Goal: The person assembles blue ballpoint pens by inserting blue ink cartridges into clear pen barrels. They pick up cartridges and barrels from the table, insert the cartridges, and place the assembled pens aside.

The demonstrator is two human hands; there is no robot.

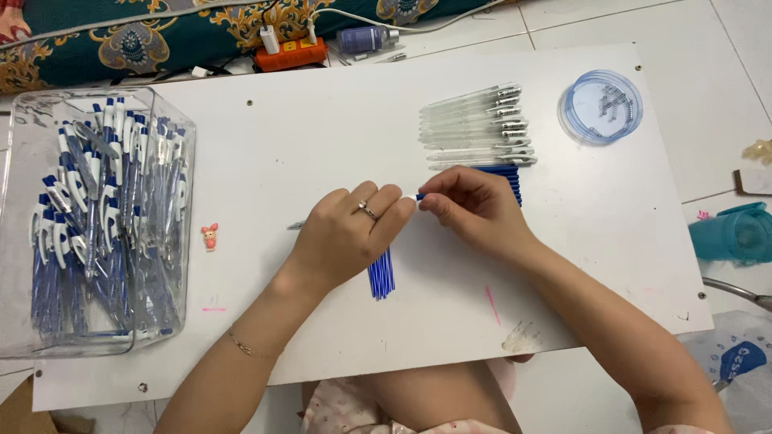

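My left hand [350, 233] and my right hand [474, 205] meet over the middle of a white board [322, 145]. Together they pinch a slim pen part [419, 196] with a white and blue end between their fingertips; a metal tip pokes out left of my left hand. Under my left hand lies a bundle of blue refills [381, 275]. More blue pieces [510, 177] show behind my right hand. A row of clear pen barrels [478, 124] lies just beyond the hands.
A clear plastic bin [16, 241] at the left holds several blue and white pens. A round clear lid with small springs [601, 106] sits at the far right. A small pink figure [210, 236] lies on the board. An orange power strip [291, 55] sits behind.
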